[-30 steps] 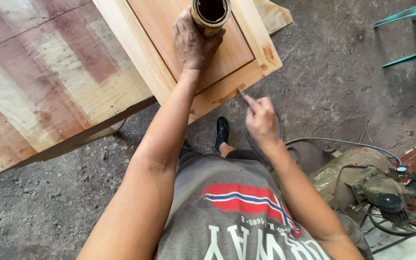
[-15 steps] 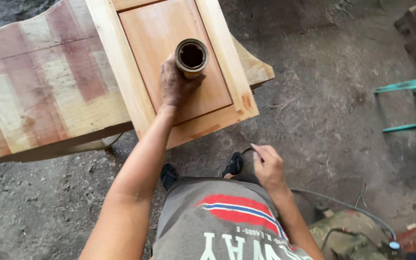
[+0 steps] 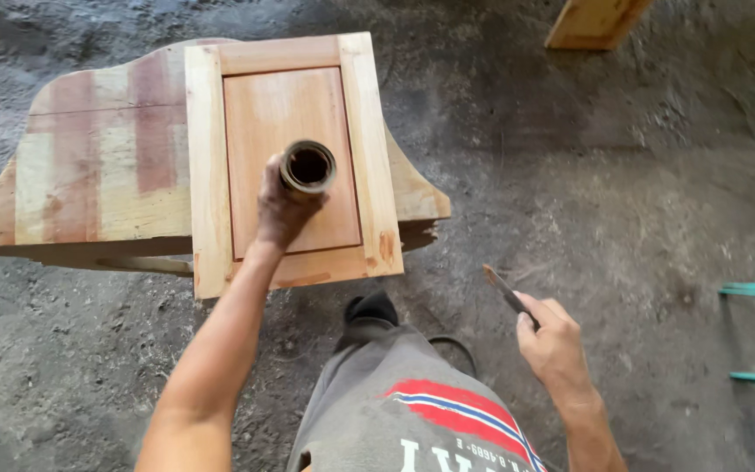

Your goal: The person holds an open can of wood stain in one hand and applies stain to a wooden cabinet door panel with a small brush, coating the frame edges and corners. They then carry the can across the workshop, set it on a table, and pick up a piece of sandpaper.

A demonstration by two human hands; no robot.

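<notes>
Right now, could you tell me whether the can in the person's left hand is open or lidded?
Open: the can, gripped by the left hand, shows a dark round mouth with no lid. Contents: cannot tell.

Tool (image 3: 509,295) mostly hidden in fist

Framed door panel (image 3: 294,157) lies on the workbench top (image 3: 89,166), upper left of frame; can (image 3: 308,166) over panel centre, left hand (image 3: 280,210) just below it; right hand (image 3: 552,341) with thin tool (image 3: 509,295) lower right, above the floor (image 3: 622,175); board (image 3: 592,22) at top edge
</notes>
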